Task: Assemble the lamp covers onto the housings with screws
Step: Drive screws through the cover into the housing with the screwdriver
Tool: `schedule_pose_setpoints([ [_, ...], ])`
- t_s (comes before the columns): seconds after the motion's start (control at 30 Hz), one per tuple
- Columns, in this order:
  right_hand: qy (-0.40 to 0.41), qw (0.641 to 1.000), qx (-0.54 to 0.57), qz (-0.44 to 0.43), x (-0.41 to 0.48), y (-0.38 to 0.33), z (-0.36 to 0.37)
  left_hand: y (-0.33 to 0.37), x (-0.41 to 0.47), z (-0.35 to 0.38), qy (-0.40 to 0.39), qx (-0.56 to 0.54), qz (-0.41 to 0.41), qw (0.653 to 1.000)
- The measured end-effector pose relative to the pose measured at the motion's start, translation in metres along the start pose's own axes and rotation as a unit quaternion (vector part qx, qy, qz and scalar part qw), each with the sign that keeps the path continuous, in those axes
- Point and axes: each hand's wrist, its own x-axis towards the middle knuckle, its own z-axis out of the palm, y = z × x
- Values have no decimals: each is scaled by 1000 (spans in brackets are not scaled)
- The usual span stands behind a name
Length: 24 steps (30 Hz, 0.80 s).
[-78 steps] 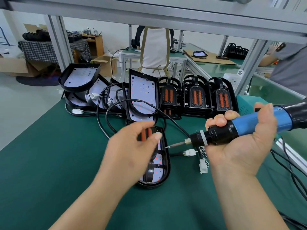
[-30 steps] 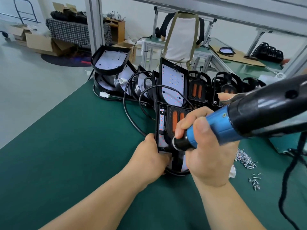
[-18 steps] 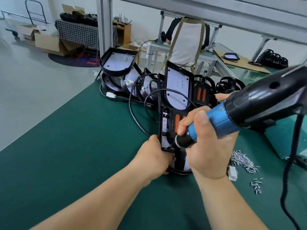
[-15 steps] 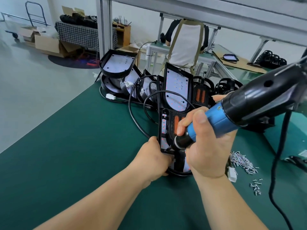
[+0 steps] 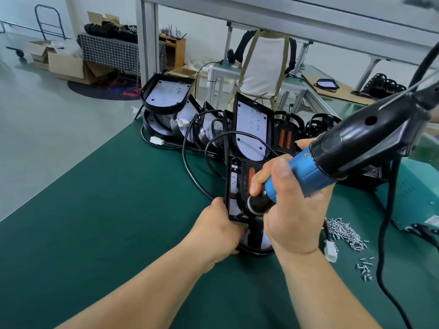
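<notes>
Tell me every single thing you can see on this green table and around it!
lamp: one, black, lying flat mid-table
electric screwdriver: one, blue and black, nose pointing down at the lamp
upright housing: one, black with a white board, just behind the lamp
stacked housings: several, black, back left of the table
screws: a pile plus a few loose, silver, right of the lamp
connector: one, white, beside the screws
cables: black, looping left of the lamp
box: one, teal, right edge
table: one, green
cardboard boxes: a few, brown, floor far left
other person: one, white top, next bench
left hand: gripping the lamp's left edge
right hand: wrapped round the electric screwdriver
</notes>
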Motion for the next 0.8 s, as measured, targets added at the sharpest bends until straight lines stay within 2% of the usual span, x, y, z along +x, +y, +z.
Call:
schedule_pose_setpoints([
  [0.4, -4, 1000, -11, -4, -1, 3, -5, -2, 2, -1, -8, -2, 8, 1000],
  [0.6, 16, 1000, 4, 4, -5, 4, -8, -2, 6, -1, -10, 6, 5, 1000],
  [0.8, 79, 995, 15, 55, 6, -4, -16, -4, 5, 0, -5, -3, 9, 1000],
])
